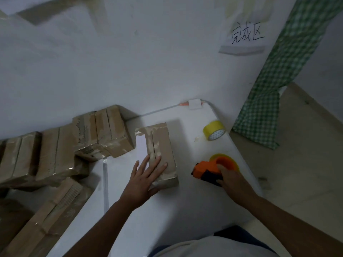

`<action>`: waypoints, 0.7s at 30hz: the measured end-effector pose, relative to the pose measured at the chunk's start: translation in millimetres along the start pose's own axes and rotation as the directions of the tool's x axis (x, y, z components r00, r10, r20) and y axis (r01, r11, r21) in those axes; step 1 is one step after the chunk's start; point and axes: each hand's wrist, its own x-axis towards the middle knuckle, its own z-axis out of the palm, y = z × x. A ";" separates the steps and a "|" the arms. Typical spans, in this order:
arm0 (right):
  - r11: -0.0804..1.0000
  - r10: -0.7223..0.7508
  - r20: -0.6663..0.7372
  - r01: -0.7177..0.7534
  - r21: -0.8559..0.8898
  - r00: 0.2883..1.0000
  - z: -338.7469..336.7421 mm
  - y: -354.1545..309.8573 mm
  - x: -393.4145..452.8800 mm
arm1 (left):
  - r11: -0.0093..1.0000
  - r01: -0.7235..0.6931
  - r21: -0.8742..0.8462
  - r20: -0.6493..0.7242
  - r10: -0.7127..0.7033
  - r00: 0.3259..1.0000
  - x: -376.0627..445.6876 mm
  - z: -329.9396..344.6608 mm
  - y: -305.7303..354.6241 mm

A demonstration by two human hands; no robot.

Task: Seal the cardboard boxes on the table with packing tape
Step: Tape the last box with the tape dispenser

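Pressing left hand (143,179) flat on box (161,153), right hand (231,179) gripping tape dispenser (209,170)

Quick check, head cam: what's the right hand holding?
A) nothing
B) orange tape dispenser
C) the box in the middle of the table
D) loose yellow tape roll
B: the right hand grips the orange tape dispenser on the table, while the loose yellow tape roll lies apart near the table's far edge and the left hand rests flat on the cardboard box.
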 end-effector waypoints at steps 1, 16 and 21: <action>0.999 -0.029 -0.009 0.029 -0.016 1.000 -3.3 0.6 -1.9 | 1.000 -0.019 0.009 0.019 0.019 1.000 6.3 -2.6 -2.9; 0.917 -0.219 -0.159 0.259 0.302 0.963 -82.7 -44.6 -33.3 | 0.310 0.328 -0.892 0.271 -0.214 0.939 79.5 -82.0 78.7; 0.923 -0.182 -0.098 0.204 0.326 0.978 -91.5 -51.7 -35.5 | 0.106 0.285 -0.953 0.268 -0.151 0.952 78.1 -88.6 80.3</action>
